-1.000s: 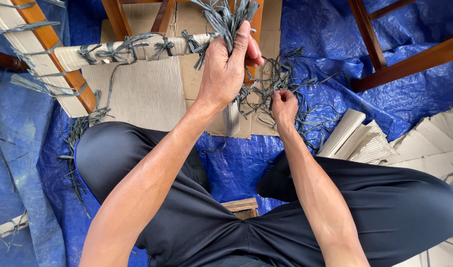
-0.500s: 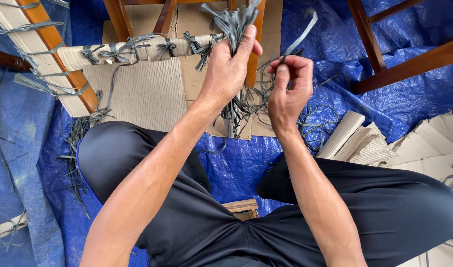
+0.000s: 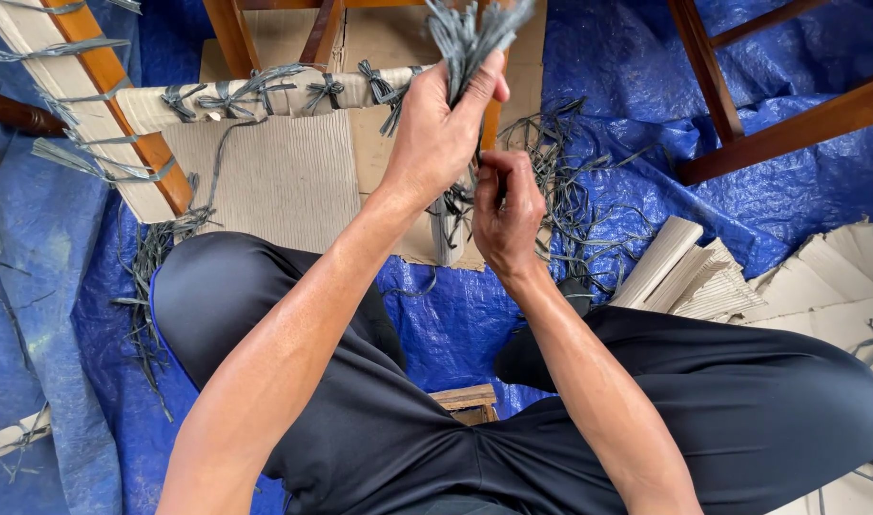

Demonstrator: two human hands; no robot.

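Head view, left hand [image 3: 434,133] gripping grey strap bundle [image 3: 470,33], right hand [image 3: 506,215] pinching one strand beneath

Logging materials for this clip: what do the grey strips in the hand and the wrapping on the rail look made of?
Strips: likely plastic strapping or raffia; thin, flat, matte grey, frayed. Wrapping: corrugated cardboard, matte tan, fine ribs showing.

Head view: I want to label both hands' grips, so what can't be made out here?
- Grey strap bundle: its top is blurred and cut off by the upper edge.
- Right hand: fingertips curl away, so what they pinch is hidden.
- Left hand: its palm side faces away, hiding the grip.
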